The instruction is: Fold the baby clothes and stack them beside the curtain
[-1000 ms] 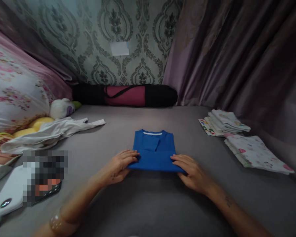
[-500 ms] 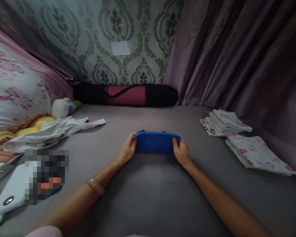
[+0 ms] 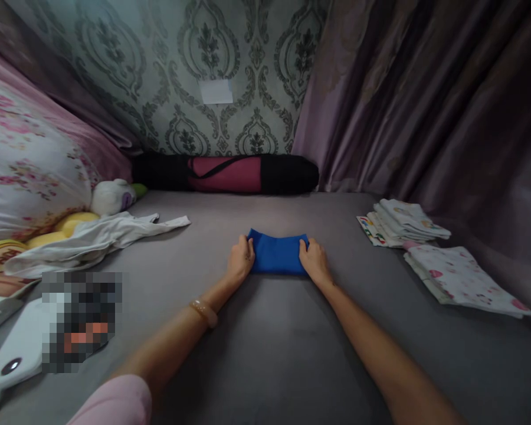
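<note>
A blue folded cloth point(image 3: 278, 255) is stretched between my two hands over the grey sheet point(image 3: 265, 342). My left hand point(image 3: 241, 258) is closed on its left end, the fingers partly hidden behind it. At the other end my right hand point(image 3: 315, 260) grips the cloth, thumb in front. The upper edge sags a little in the middle, and the left corner sticks up. A bracelet point(image 3: 205, 311) circles my left forearm.
Folded printed cloths point(image 3: 407, 221) and another folded cloth with pink prints point(image 3: 464, 274) lie at right. A crumpled white garment point(image 3: 101, 239), a plush toy point(image 3: 112, 196) and a white device point(image 3: 22, 339) are at left. A black and pink bag point(image 3: 225, 174) lies along the wall.
My hands have come closer together, the left one moving right. The cloth between them looks narrower, and its upper edge has gone from taut to slightly sagging.
</note>
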Tool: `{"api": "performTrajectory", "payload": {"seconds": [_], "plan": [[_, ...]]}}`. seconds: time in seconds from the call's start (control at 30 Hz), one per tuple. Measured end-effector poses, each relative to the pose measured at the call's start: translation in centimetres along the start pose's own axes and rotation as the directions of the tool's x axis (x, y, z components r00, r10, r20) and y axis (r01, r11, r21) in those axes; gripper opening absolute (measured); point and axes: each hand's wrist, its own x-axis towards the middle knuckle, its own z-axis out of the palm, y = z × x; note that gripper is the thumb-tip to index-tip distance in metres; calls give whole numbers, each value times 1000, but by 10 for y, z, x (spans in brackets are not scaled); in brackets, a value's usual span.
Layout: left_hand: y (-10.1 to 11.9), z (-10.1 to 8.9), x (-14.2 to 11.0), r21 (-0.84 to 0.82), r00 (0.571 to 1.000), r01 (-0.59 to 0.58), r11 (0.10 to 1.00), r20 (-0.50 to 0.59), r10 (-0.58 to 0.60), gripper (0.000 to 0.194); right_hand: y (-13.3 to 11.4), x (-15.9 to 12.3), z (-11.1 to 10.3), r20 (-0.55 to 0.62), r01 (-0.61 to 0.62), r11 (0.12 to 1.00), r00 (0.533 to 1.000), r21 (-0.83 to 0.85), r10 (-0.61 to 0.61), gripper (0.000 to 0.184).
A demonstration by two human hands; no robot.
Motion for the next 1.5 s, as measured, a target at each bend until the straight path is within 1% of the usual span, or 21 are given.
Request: {"api": "performTrajectory", "payload": {"seconds": [0.1,0.2,0.33,0.53,0.63,0.7,0.73,0.77,0.8,0.87,0.9,0.93,0.97,1.1,1.17,1.23,1.33,1.4,1.43,1.5], "plan": [[0,-5,-2,113,999,-11,993,36,7,30,-3,-2,-4,18,6,997,1000,-77,-5,41],[-4,-7,0,123,999,-15,992,34,11,31,-3,-3,-7,26,27,992,999,-125,-24,42],[-11,-4,4,51,1000,-12,999,0,12,29,-3,-3,-9,33,33,988,999,-153,-29,42],[-15,-4,8,-47,1000,26,999,-7,-26,25,-4,-3,-12,51,33,981,998,-191,-24,40],[-19,-5,8,-133,999,36,990,-8,-38,20,-3,-4,-14,41,60,971,998,-233,-52,37],[-22,-6,6,-215,999,37,976,-11,-40,20,-3,-4,-16,24,99,956,995,-275,-96,34],[-23,-7,5,-259,999,37,965,-17,-43,20,-4,-5,-16,16,142,946,989,-292,-144,35],[-24,-8,4,-301,999,42,953,-20,-50,20,-5,-6,-15,13,210,930,976,-300,-217,36],[-25,-9,3,-338,998,50,940,-20,-61,21,-6,-6,-14,18,299,907,951,-296,-307,39],[-27,-11,1,-388,997,73,919,-9,-83,24,-9,-8,-8,44,480,841,873,-251,-485,45],[-27,-11,0,-402,996,81,912,1,-88,25,-9,-9,-4,62,544,810,836,-220,-545,49],[-28,-12,-1,-411,996,83,908,12,-86,26,-9,-9,1,80,578,793,815,-193,-574,54],[-28,-12,-2,-418,997,77,905,22,-75,27,-8,-9,6,103,588,790,809,-175,-579,58],[-32,-11,-3,-456,999,16,890,51,8,28,2,-3,23,223,551,820,828,-154,-514,67],[-34,-10,-3,-465,998,-5,885,54,34,28,7,0,26,251,553,819,824,-155,-508,69],[-35,-9,-2,-466,998,-4,885,60,37,26,7,3,24,266,555,816,821,-160,-506,70],[-35,-10,-1,-465,997,17,885,69,17,25,-2,2,16,300,537,827,827,-168,-476,69],[-36,-11,0,-460,997,27,888,72,7,26,-15,-3,12,283,544,822,826,-168,-488,68],[-36,-11,0,-458,997,32,888,75,3,26,-23,-6,11,262,562,812,817,-159,-514,68],[-36,-12,0,-458,997,44,888,82,-7,26,-37,-14,14,236,613,780,782,-125,-576,67]]}}
